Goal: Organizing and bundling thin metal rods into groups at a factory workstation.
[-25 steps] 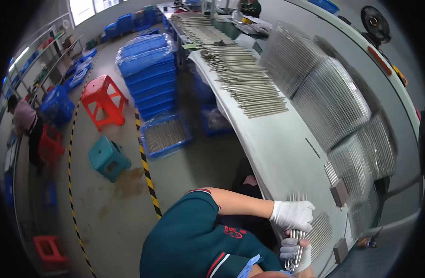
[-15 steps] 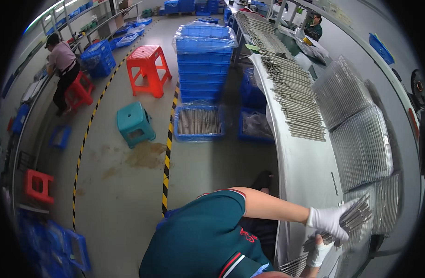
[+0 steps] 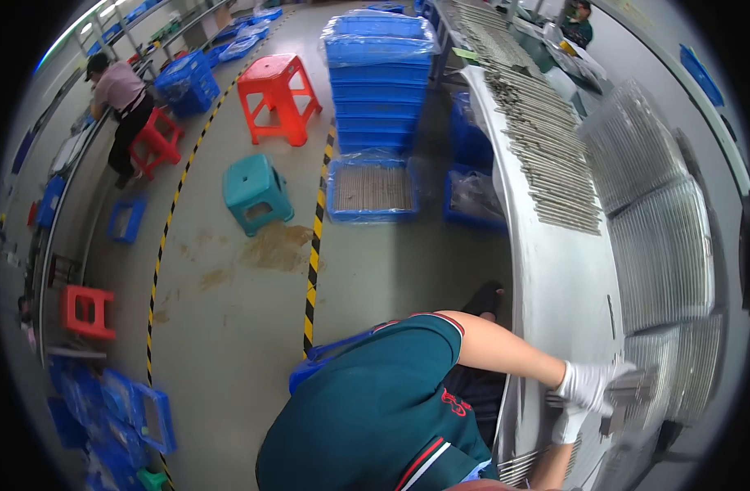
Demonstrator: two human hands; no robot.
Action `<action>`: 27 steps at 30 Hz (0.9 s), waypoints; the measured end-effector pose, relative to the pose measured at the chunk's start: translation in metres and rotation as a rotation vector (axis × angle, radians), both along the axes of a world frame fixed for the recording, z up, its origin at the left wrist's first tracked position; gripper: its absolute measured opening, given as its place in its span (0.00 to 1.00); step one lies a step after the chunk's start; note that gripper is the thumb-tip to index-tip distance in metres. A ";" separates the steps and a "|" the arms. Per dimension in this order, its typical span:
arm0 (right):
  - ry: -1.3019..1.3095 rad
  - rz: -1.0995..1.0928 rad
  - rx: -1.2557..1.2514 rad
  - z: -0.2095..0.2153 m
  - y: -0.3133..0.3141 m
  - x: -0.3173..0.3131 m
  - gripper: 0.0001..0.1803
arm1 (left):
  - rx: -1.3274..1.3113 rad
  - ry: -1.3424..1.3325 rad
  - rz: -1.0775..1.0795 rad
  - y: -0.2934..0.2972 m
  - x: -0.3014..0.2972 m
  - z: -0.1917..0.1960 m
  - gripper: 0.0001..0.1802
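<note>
the long white table (image 3: 551, 286) is taking up the right side of my view, and along its farther stretch a row of metal rods (image 3: 551, 155) is lying side by side, pointing across the tabletop. a tall stack of blue crates (image 3: 375, 94), wearing clear plastic (image 3: 379, 29) at the top, is standing to the left of the table, while ribbed clear trays (image 3: 665, 254) are lining the table's right side. a red stool (image 3: 278, 102) is standing left of the stack, a shallow blue crate (image 3: 373, 218) is holding more rods (image 3: 373, 188) just in front of it, and a teal stool (image 3: 256, 192) is sitting nearer to me. my white-gloved left hand (image 3: 588, 385) is gripping a bundle of rods (image 3: 637, 385) over the table, beside the nearest trays (its end is blurring, so the number of rods is escaping me). my right hand (image 3: 569, 423), also gloved, is staying close below, partly behind the left; its fingers are hiding, so i cannot tell whether it is gripping too. a thin dark strip (image 3: 611, 317) is lying on the tabletop near the trays.
</note>
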State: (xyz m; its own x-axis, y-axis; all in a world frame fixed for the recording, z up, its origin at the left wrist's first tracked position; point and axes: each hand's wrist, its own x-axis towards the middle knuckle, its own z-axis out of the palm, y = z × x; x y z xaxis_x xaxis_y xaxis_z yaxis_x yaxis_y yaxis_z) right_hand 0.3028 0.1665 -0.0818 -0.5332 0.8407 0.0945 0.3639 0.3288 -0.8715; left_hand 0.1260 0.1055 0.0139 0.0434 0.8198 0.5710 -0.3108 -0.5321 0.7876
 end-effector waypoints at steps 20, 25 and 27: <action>-0.721 -0.062 0.298 0.127 0.014 -0.084 0.18 | -0.865 -1.029 -0.292 0.045 -0.060 -0.045 0.10; -0.563 -0.155 0.449 0.119 0.003 -0.071 0.15 | -0.889 -1.032 -0.254 0.054 -0.062 -0.052 0.07; -0.289 -0.199 0.358 0.118 -0.003 -0.067 0.13 | -0.869 -0.970 -0.219 0.055 -0.069 -0.056 0.07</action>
